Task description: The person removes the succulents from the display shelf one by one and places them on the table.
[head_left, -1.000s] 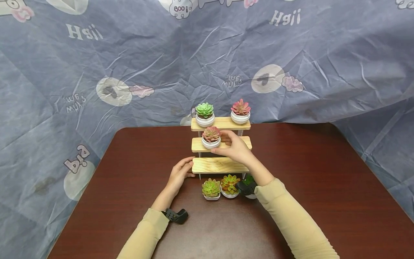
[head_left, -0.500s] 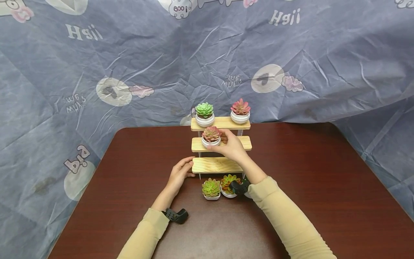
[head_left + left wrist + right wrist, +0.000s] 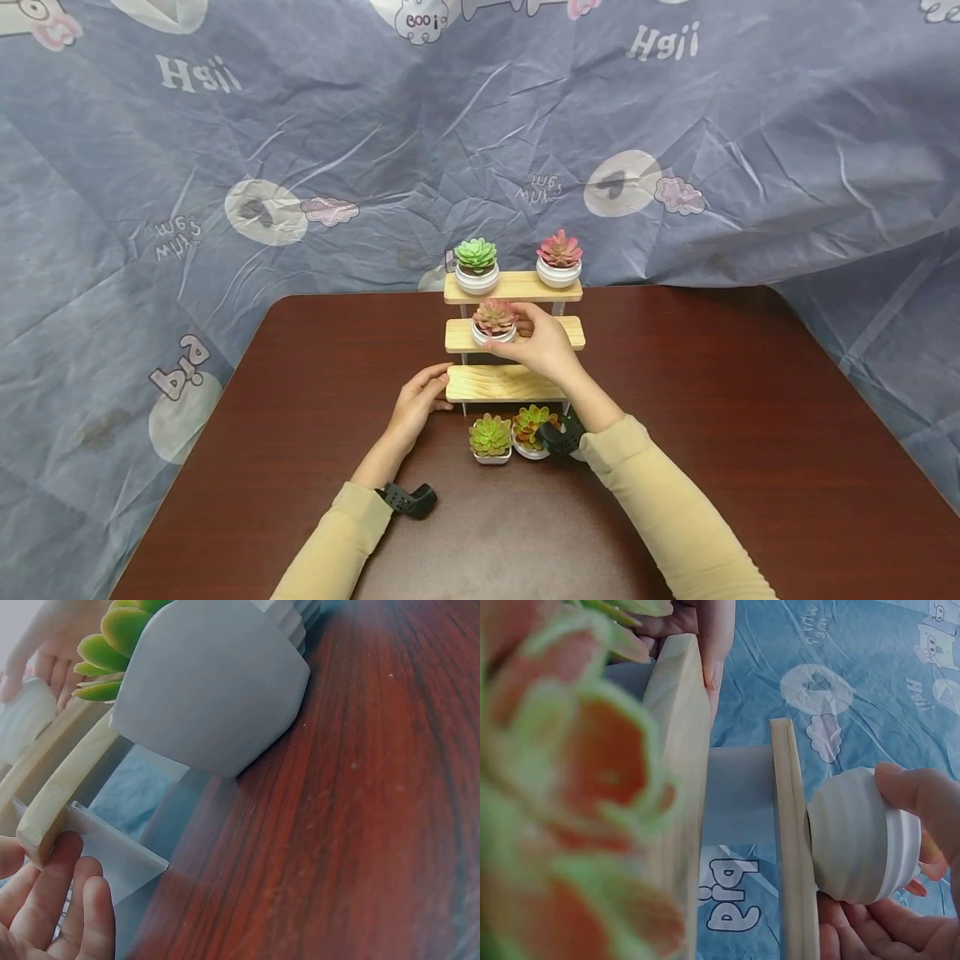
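My right hand (image 3: 542, 340) grips the white ribbed pot of a pink succulent (image 3: 494, 317) at the left part of the middle tier of a wooden shelf stand (image 3: 558, 333). In the right wrist view, thumb and fingers lie around that pot (image 3: 855, 836), its base against or very near the board. My left hand (image 3: 412, 404) holds the left end of the bottom tier (image 3: 510, 383); the left wrist view shows its fingers (image 3: 60, 881) at the board's end. On the top tier stand a green succulent (image 3: 476, 265) and a red one (image 3: 559, 258).
In front of the stand, on the dark wood table (image 3: 337, 333), are a yellow-green succulent (image 3: 491, 437) and an orange-green one (image 3: 531, 429). Another pot beside them is mostly hidden by the right wrist. A patterned grey-blue cloth (image 3: 390, 150) hangs behind.
My right hand's fingers have come closer around the pot, and the pink succulent has shifted slightly right and towards me. My left hand stays on the bottom tier.
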Available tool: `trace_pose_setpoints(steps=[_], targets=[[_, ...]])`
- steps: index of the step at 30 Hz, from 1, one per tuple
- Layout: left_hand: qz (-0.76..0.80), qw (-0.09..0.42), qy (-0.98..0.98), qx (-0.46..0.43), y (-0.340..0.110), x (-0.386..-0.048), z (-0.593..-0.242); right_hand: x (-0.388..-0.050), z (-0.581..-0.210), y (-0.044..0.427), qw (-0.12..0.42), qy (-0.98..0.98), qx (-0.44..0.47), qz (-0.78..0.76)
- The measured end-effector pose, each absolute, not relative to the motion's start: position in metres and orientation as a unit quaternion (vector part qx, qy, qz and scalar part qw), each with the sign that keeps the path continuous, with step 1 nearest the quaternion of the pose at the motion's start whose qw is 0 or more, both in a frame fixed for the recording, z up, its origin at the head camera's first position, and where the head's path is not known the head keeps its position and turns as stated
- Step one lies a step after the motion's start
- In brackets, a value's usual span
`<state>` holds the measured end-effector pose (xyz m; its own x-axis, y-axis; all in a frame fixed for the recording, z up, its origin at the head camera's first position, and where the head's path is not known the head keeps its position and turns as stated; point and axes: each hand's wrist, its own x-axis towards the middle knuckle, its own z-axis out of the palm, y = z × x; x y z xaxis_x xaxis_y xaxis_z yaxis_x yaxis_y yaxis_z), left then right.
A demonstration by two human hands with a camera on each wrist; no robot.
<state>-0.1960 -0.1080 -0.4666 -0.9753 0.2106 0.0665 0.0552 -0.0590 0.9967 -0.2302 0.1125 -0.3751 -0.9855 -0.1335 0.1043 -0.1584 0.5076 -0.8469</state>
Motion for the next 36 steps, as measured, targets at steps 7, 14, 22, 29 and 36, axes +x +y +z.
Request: trace_pose_setpoints(steps=[7,14,22,29,36], targets=[[0.721,0.053,0.683,0.101,-0.108,-0.196,-0.467,-0.223,-0.378,0.116,0.028,-0.872,0.082,0.481],[0.723,0.063,0.681,0.098,-0.108,-0.196,-0.467,-0.213,-0.378,0.126,0.026,-0.871,0.076,0.485],[0.725,0.040,0.681,0.099,-0.110,-0.209,-0.496,-0.203,-0.377,0.139,0.032,-0.867,0.074,0.492],[0.723,0.038,0.683,0.102,-0.110,-0.209,-0.496,-0.193,-0.377,0.151,0.042,-0.860,0.068,0.504],[0.724,0.038,0.682,0.098,-0.110,-0.209,-0.496,-0.184,-0.384,0.163,0.053,-0.855,0.060,0.512]])
